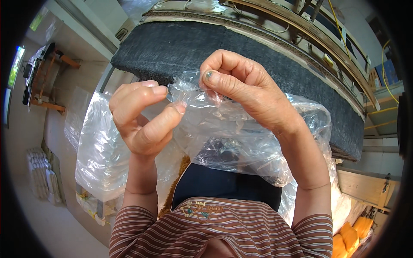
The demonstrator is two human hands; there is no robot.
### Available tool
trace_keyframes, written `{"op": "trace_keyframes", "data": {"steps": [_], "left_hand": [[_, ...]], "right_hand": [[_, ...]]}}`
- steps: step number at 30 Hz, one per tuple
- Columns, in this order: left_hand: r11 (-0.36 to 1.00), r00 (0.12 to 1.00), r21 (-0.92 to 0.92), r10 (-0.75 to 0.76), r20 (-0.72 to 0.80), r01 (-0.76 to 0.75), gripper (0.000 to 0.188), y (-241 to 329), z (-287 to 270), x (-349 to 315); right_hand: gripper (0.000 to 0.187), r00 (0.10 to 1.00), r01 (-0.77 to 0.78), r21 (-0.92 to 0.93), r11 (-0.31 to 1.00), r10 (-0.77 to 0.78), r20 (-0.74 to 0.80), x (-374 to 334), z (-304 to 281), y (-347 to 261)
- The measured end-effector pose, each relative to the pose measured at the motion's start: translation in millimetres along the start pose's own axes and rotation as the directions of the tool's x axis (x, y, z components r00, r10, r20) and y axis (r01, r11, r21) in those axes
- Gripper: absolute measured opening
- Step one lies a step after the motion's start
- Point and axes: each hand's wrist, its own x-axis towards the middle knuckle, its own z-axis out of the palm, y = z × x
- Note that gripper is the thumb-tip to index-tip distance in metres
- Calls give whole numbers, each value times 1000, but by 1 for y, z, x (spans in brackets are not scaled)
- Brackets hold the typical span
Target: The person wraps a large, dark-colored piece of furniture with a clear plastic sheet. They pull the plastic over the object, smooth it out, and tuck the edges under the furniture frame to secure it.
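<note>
Clear plastic film (232, 129) spreads in crinkled folds across my lap, its gathered edge raised in front of me. The thumb and forefinger of my right hand (249, 84) are pinched on that edge, the other fingers curled behind. To its left is my left hand (144, 118), thumb and forefinger apart, with the thumb tip against the film's edge. Whether that thumb merely touches the film or lifts it, I cannot tell. Through the film shows the dark cloth (223, 185) over my lap.
A long bench covered in dark cloth (185, 43) runs just beyond my hands, with a wooden rail frame (301, 21) behind it. More clear plastic (97, 150) hangs at the left. A wooden cabinet (363, 187) and orange bundles (352, 236) stand at the right.
</note>
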Motion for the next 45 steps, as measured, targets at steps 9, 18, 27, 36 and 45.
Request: {"op": "trace_keyframes", "data": {"steps": [9,18,27,36,45], "left_hand": [[998,999,-54,27,44,-25,40,7,-1,-1],[703,856,-488,-441,270,517,23,20,10,12],[126,613,-697,-603,511,706,6,39,6,21],[-144,495,-764,-684,536,629,9,76,18,28],[489,829,-670,-307,468,559,19,149,49,13]], "right_hand": [[18,1000,4,-109,994,-4,1,-9,-3,-7],[18,998,65,-52,996,-65,5,-19,3,-10],[16,976,38,-468,883,-134,-174,-51,-15,-28],[13,713,50,-950,309,-677,-183,-95,-5,-40],[31,750,163,-567,808,-474,-460,-170,34,-1]]}}
